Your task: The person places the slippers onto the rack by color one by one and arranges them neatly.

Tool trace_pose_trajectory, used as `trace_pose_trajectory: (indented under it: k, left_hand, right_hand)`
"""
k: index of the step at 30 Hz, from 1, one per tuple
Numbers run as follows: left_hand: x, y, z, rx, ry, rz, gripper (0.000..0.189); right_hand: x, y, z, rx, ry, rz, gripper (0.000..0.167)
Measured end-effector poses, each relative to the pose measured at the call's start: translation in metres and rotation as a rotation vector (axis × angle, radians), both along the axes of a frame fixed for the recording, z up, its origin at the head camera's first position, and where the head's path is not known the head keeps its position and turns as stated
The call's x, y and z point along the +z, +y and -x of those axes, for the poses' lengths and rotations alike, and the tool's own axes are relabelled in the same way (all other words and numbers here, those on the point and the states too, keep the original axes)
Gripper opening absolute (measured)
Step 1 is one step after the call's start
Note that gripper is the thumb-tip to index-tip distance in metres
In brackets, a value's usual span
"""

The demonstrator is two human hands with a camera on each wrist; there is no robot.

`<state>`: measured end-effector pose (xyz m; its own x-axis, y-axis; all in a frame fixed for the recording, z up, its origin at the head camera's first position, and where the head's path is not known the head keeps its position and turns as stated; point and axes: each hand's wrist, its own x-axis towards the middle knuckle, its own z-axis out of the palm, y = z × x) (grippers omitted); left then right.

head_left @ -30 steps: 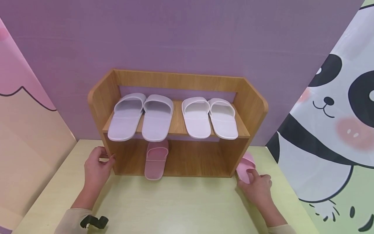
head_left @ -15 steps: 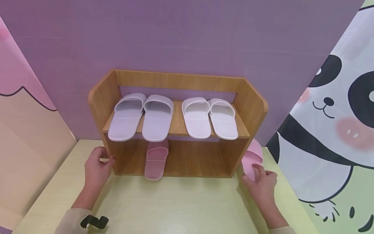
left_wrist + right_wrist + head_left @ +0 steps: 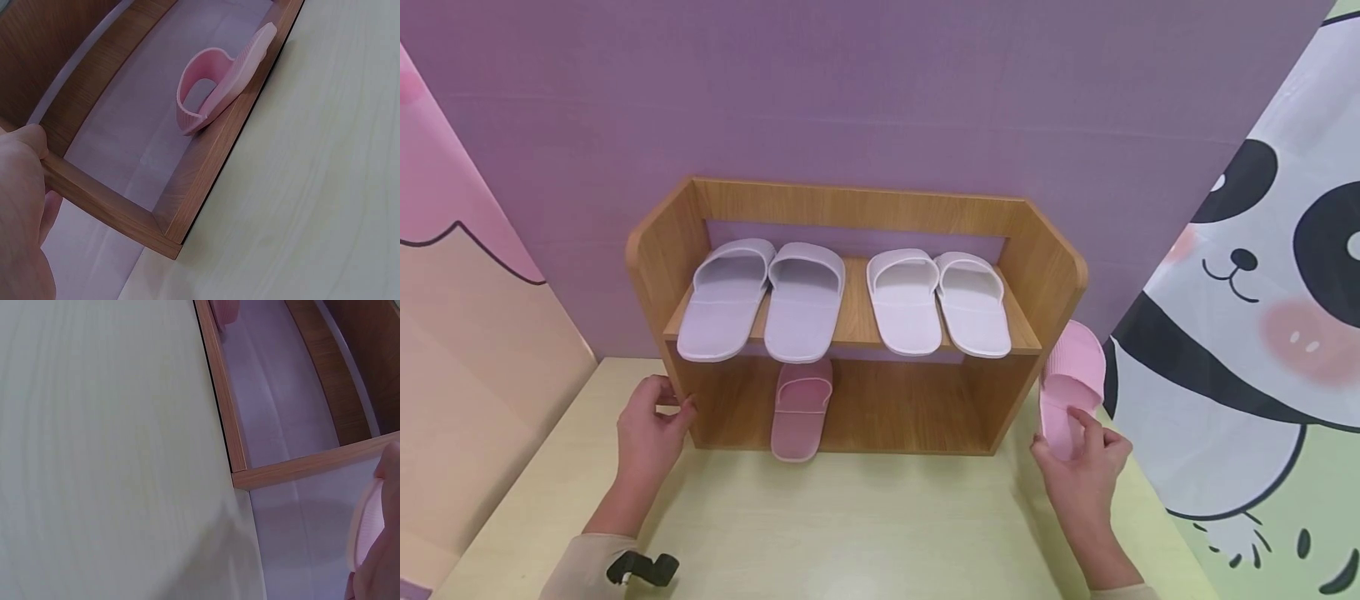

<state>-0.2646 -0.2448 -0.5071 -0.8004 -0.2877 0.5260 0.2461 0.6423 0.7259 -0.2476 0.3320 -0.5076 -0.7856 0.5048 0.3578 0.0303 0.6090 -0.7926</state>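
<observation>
My right hand (image 3: 1086,471) pinches the toe-sole end of a light pink slipper (image 3: 1071,383), held just right of the wooden shoe rack (image 3: 917,408). In the right wrist view, that slipper (image 3: 370,525) shows partly behind the fingers, beside the rack's side panel. At the other end, my left hand (image 3: 651,433) grips the front edge of the rack's left side panel, thumb in front; the left wrist view shows this hand (image 3: 25,181) at the panel too. A darker pink slipper (image 3: 801,412) sits on the lower shelf, left of centre, its front end poking past the shelf edge.
On the upper shelf stand a pale lilac pair of slippers (image 3: 805,308) at left and a white pair (image 3: 906,308) at right. The rack stands on a pale wooden table (image 3: 850,525) against a purple wall (image 3: 865,100). A panda-printed panel (image 3: 1240,350) rises at right.
My right hand has lifted the light pink slipper upward and to the right from beside the rack. The left hand, the rack and the other slippers have stayed put.
</observation>
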Motion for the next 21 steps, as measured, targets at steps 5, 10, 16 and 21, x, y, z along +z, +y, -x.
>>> trace_pose_trajectory:
  k: [5, 10, 16, 21]
  left_hand:
    - [-0.0008, -0.0004, 0.0008, -0.005, 0.005, -0.004, 0.021]
    - [-0.0012, -0.0006, 0.0008, -0.004, 0.006, -0.002, 0.021]
    - [-0.0004, -0.0003, 0.0006, -0.002, -0.003, -0.002, 0.021]
    - [-0.0008, -0.0006, 0.0008, -0.003, -0.008, -0.001, 0.021]
  right_hand:
    - [0.0016, -0.0024, -0.0011, -0.011, 0.067, 0.024, 0.07]
    - [0.0016, -0.0028, -0.0029, -0.026, 0.178, 0.001, 0.071]
    - [-0.0009, 0.0009, -0.0043, 0.024, 0.426, -0.055, 0.072]
    - [-0.0001, 0.0011, -0.006, 0.042, 0.5, -0.062, 0.073]
